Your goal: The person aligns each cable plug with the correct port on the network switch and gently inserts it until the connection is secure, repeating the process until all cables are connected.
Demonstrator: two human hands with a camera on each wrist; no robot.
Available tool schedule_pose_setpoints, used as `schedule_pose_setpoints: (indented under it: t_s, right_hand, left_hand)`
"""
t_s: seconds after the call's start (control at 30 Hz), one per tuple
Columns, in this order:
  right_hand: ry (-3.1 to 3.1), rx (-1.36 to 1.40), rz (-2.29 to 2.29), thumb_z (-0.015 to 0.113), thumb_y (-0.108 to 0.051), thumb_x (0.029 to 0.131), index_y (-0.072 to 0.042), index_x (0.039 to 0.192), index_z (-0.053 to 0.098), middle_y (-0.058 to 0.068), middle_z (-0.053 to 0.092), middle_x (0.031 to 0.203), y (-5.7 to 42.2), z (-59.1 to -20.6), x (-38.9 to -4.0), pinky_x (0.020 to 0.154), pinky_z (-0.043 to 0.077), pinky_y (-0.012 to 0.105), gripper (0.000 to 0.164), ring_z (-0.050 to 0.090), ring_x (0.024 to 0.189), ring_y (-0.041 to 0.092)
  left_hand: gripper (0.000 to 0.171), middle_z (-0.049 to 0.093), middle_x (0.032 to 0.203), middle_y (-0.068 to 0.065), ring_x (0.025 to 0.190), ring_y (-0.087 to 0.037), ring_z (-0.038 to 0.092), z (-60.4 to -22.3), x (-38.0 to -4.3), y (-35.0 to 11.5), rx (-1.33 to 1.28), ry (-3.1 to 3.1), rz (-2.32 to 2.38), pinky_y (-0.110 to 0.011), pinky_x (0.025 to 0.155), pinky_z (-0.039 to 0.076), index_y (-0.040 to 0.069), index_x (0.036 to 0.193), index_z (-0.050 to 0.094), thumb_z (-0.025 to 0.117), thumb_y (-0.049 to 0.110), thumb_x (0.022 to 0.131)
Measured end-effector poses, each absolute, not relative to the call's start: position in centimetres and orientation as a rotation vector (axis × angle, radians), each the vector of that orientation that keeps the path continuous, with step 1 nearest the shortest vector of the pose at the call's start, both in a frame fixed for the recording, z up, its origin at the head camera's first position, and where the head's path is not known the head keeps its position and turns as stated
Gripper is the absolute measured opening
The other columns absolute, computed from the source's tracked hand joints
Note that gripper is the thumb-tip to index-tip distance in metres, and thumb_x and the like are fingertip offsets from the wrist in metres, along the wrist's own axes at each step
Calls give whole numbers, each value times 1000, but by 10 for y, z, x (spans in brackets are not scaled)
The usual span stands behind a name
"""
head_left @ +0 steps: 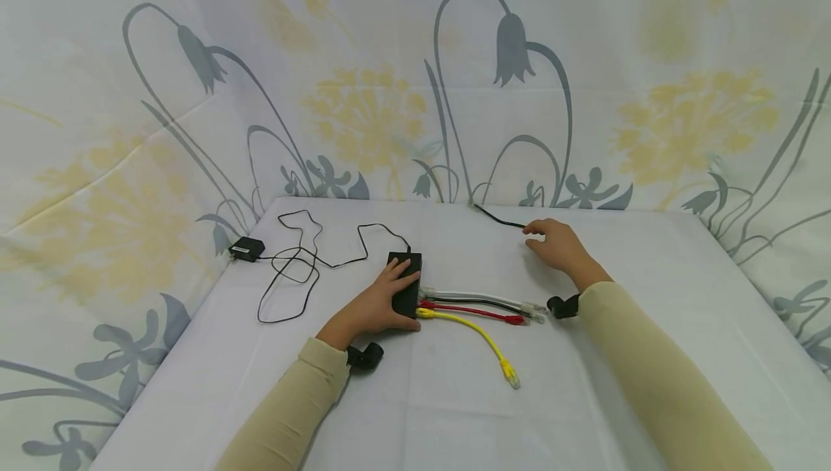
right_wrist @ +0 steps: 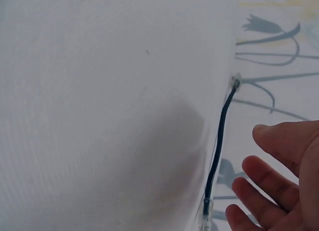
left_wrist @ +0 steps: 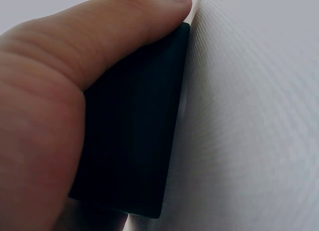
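A black network switch (head_left: pixel 406 299) lies on the white table, partly hidden under my left hand (head_left: pixel 383 299). That hand's spread fingers rest across the top, and its thumb (left_wrist: pixel 114 32) lies along the near end. Several network cables run out from the switch's right side: white, black, a red cable (head_left: pixel 477 310) and a yellow cable (head_left: pixel 469 321). Toward the back lies a short loose black network cable (right_wrist: pixel 219 141) with clear plugs. Beside its near end is my right hand (head_left: pixel 560 246), fingers apart and loosely bent, holding nothing.
A black power adapter (head_left: pixel 247 249) sits at the table's left edge. Its thin looped cord (head_left: pixel 318 262) leads to the far end of the switch. Behind the table hangs a floral cloth (head_left: pixel 402 81). Each wrist carries a small black camera.
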State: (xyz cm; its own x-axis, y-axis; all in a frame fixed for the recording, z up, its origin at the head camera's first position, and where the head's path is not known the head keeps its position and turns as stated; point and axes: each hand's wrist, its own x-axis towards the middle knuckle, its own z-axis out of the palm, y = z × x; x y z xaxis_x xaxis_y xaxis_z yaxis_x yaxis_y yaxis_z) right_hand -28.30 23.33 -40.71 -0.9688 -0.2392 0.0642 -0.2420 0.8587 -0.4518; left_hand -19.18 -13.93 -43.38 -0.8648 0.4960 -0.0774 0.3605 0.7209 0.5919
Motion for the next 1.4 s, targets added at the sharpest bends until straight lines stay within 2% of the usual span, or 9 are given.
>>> schedule_pose_setpoints:
  t_s: [0.2,0.6,0.87,1.07,1.27,1.4]
  right_hand:
    - [-3045,323,717,52,-18,96,1,127,59,28,50,136,245,-412,-287,109,32,57,37,42,130,47]
    - [-3106,239,700,48,-15,97,3,138,47,33,37,144,259,-415,-292,113,23,60,45,30,136,51]
    - [-3120,199,661,45,-14,96,8,140,42,37,37,142,265,-416,-295,112,25,60,50,31,134,53]
    - [-3199,139,654,42,-16,95,6,144,36,37,34,144,268,-420,-297,111,25,62,54,29,134,55]
    - [-3182,138,675,43,-16,95,5,142,39,37,36,142,269,-424,-298,110,26,62,52,31,133,55]
    - [-3172,139,661,43,-17,95,8,140,41,38,38,139,270,-425,-296,109,28,62,51,35,130,55]
  left_hand:
    - [97,6,165,4,152,-21,-7,-434,-192,-139,684,2696,859,-56,117,21,23,154,30,82,46,75]
    - [97,6,165,4,152,-21,-7,-432,-191,-138,677,2696,858,-56,117,21,23,154,30,82,46,75]
    - [97,7,165,2,152,-22,-7,-431,-191,-137,685,2705,851,-56,117,21,24,154,30,82,45,74]
    - [97,8,165,2,152,-22,-6,-431,-191,-138,683,2707,862,-56,117,22,24,153,31,82,45,74]
    - [96,8,165,1,152,-22,-6,-431,-191,-139,691,2704,859,-56,117,21,23,153,31,82,44,75]
    - [97,8,165,1,152,-22,-6,-432,-191,-139,694,2700,862,-56,117,21,22,154,31,82,44,75]
